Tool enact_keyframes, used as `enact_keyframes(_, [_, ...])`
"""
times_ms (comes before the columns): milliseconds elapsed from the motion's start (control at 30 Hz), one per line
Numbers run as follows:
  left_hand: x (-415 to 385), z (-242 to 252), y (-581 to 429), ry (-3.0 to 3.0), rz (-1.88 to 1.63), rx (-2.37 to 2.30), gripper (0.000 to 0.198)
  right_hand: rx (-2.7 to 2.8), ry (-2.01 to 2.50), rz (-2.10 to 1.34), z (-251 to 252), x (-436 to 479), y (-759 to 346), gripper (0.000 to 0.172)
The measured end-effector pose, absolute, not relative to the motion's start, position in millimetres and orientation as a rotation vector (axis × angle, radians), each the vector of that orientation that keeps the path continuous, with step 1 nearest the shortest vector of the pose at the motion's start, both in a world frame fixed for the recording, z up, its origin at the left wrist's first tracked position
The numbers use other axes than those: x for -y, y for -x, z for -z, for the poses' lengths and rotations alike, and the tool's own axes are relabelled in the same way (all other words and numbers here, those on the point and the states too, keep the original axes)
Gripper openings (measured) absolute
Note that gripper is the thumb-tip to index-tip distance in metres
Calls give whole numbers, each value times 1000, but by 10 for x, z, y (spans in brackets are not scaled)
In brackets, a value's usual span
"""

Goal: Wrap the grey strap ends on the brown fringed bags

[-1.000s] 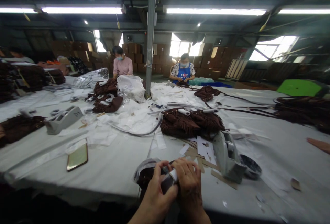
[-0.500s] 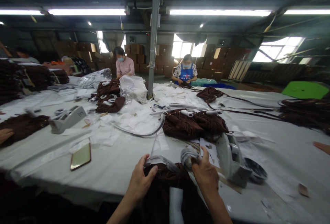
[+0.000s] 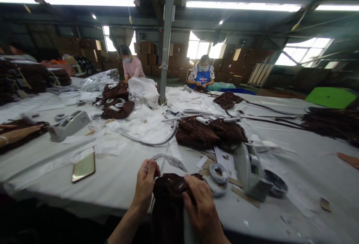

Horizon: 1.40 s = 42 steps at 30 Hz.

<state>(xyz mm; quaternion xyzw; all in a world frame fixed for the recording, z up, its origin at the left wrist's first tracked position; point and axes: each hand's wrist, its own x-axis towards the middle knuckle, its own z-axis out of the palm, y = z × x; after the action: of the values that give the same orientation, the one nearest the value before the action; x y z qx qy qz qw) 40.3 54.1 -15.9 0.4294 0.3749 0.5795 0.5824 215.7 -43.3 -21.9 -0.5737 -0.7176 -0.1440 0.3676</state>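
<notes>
A dark brown bag (image 3: 168, 199) with small gold-coloured eyelets is right in front of me at the table's near edge. My left hand (image 3: 144, 186) is closed at its upper left corner, pinching the end of a curved, grey plastic-wrapped strap (image 3: 171, 160). My right hand (image 3: 203, 203) grips the bag's upper right part, fingers bent over a small dark tab. Just right of the bag lies a grey wrapped ring (image 3: 218, 173), partly on another wrapped loop. Beyond are brown fringed bags (image 3: 196, 133) with white-wrapped pieces on top.
A tape dispenser (image 3: 249, 173) stands at right beside a dark tape roll (image 3: 275, 183). At left are a phone (image 3: 83, 165) and another dispenser (image 3: 68, 124). Other people's hands reach in at both sides. A metal post (image 3: 166, 42) rises mid-table; two co-workers sit beyond.
My right hand has let go of the grey wrapped roll, now lying right of the bag, and moved onto the bag. My left hand has shifted left and closed on the strap.
</notes>
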Motion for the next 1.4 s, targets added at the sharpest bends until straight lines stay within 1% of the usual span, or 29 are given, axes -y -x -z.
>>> enact_keyframes(67, [-580, 36, -422, -930, -1403, -770, 37, 2000, 1444, 253, 195, 417, -2072, 30])
enact_keyframes(133, [-636, -53, -395, -852, -1442, -720, 38, 1976, 1480, 193, 240, 388, -2052, 17])
enact_keyframes(167, [-666, -74, -365, -817, -1447, -716, 40, 1935, 1499, 179, 281, 375, -2052, 12])
enact_keyframes(200, [-695, -78, -328, -792, -1431, -721, 42, 1896, 1506, 179, 327, 365, -2052, 11])
enact_keyframes(333, [-735, 37, -191, -779, -1240, -794, 52, 1792, 1506, 220, 479, 357, -2004, 16])
enact_keyframes(467, [-610, 148, -203, -938, -1215, -857, 46, 1778, 1528, 117, 495, 368, -1934, 19])
enact_keyframes(600, [-390, 70, -275, -1287, -1198, -887, 37, 1699, 1471, -54, 381, 401, -1901, 27])
enact_keyframes(700, [-243, -60, -305, -1559, -1108, -807, 34, 1619, 1419, -242, 237, 434, -1878, 37])
enact_keyframes(800, [-163, -154, -322, -1771, -990, -649, 35, 1393, 1418, -530, 104, 431, -1867, 49])
enact_keyframes(900, [-145, -171, -333, -1953, -863, -587, 38, 1079, 1361, -819, 49, 380, -1875, 56])
enact_keyframes(967, [-154, -147, -341, -2027, -817, -600, 38, 906, 1283, -947, 60, 338, -1877, 59])
enact_keyframes(1100, [-197, -47, -360, -2030, -881, -725, 33, 748, 1246, -1010, 124, 278, -1856, 53])
enact_keyframes(1200, [-248, 50, -340, -1999, -981, -993, 28, 722, 1294, -983, 155, 258, -1844, 52])
enact_keyframes(1267, [-280, 106, -287, -1944, -1015, -1211, 32, 729, 1318, -937, 158, 253, -1845, 52])
enact_keyframes(1333, [-297, 148, -211, -1886, -951, -1358, 33, 738, 1329, -910, 150, 248, -1849, 52])
enact_keyframes(1400, [-292, 175, -133, -1850, -816, -1390, 35, 742, 1329, -913, 139, 243, -1852, 51])
